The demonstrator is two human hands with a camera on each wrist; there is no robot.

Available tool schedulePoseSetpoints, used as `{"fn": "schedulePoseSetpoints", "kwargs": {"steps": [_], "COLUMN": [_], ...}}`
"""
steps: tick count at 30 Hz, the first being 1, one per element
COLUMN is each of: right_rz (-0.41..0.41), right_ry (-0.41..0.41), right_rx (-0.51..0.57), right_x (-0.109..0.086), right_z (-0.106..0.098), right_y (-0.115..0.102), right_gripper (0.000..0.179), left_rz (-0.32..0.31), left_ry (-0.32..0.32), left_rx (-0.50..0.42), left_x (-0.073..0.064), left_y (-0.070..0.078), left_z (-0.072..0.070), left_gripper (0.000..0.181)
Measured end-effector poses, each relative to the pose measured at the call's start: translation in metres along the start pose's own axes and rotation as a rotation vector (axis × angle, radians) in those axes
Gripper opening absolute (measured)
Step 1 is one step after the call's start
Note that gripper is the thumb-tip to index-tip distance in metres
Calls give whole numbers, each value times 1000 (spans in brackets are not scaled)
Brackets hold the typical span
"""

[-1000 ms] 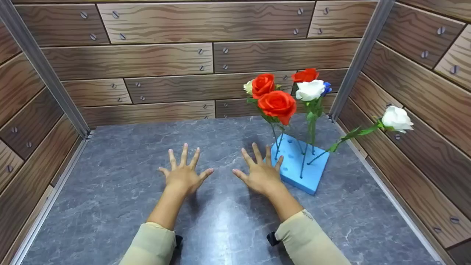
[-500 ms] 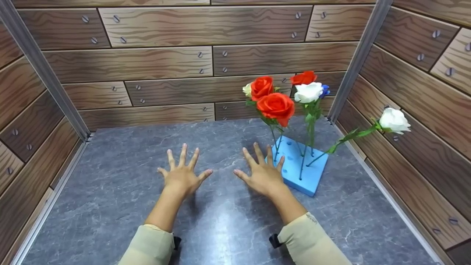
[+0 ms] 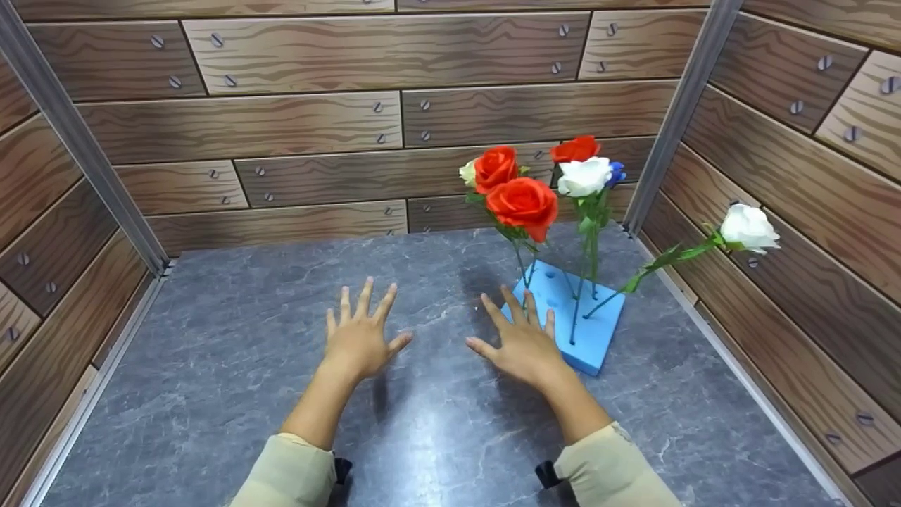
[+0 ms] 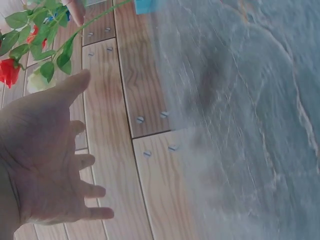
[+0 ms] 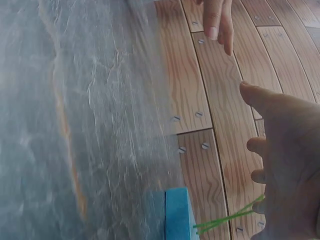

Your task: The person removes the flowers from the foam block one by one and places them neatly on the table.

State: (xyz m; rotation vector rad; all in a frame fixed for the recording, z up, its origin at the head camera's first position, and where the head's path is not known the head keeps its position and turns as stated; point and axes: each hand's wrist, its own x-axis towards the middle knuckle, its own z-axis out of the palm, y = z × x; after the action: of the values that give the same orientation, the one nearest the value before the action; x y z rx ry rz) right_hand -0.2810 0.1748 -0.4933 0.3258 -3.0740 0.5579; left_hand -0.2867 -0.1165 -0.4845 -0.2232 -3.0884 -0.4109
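Note:
Both hands hover over the grey marbled table with fingers spread and nothing held. My left hand (image 3: 357, 345) is left of the middle. My right hand (image 3: 524, 345) is beside a blue foam block (image 3: 598, 331), covering part of its left side in the head view. Artificial roses stand in the block's holes: a front red rose (image 3: 522, 204), a second red rose (image 3: 495, 169), a rear red rose (image 3: 576, 148), and a white rose (image 3: 584, 176). Another white rose (image 3: 748, 227) leans far to the right. A pale yellow flower (image 3: 467, 172) and a blue flower (image 3: 615, 174) are partly hidden.
Wood-patterned walls (image 3: 295, 127) enclose the table (image 3: 232, 366) at the back and both sides. Metal corner posts (image 3: 91, 148) rise at the rear corners. Several bare holes show in the block's top.
Both hands have shifted slightly to the right, with the right hand also a little nearer to me. The head view has tilted slightly. The flowers and block stay put.

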Motion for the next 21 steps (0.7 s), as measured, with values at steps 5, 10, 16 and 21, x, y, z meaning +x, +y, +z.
{"fn": "schedulePoseSetpoints", "kwargs": {"steps": [5,10,16,21], "right_rz": [-46,-84,-31,-1], "right_ry": [89,184,151,90], "right_rx": [26,63,162,233], "right_x": [-5,-10,-17,-25], "right_z": [-6,-16,-24,-31], "right_y": [14,31,64,100], "right_gripper": [81,53,25,34], "left_rz": [27,57,60,56], "left_ry": [73,160,216,225], "left_rx": [-25,-84,-128,-135], "left_x": [4,10,14,17], "left_y": [6,13,19,21], "left_z": [3,5,9,12], "left_gripper": [84,76,66,62]}}
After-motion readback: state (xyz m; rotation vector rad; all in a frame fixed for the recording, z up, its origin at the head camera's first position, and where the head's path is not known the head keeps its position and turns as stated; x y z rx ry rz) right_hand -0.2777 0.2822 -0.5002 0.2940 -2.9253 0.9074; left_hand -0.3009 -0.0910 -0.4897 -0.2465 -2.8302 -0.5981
